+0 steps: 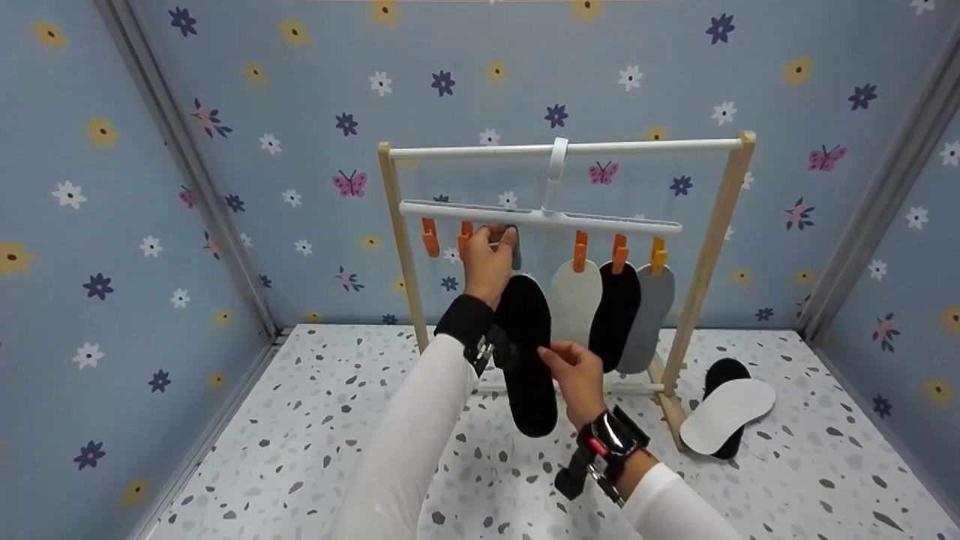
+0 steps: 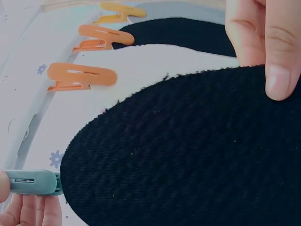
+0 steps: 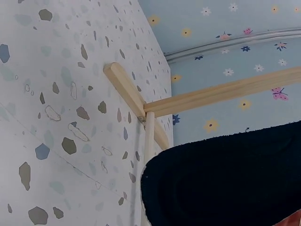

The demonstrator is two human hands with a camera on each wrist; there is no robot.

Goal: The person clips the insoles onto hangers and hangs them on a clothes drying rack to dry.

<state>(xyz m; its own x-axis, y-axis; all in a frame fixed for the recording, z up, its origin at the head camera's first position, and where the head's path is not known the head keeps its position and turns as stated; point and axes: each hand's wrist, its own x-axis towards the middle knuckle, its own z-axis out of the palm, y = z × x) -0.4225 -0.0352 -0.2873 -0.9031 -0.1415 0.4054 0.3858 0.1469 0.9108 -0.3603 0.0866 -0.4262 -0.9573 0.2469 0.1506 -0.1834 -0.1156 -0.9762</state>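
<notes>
Flowered blue walls surround a speckled white surface, and look at this: the left hand pinches a green clip between thumb and fingers, just under the white hanger! Below it, the right hand grips a black insole by its edge, near-upright, its top end right at the clip's tip, with three more insoles hanging alongside

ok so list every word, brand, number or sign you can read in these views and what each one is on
There is no readable text in any view.
Black insole in the right hand: no lettering shows.
Green clip in the left hand: none shows.
White hanger: none shows.
Device on the right wrist: red patch, too small and blurred to tell if it bears text.
</notes>
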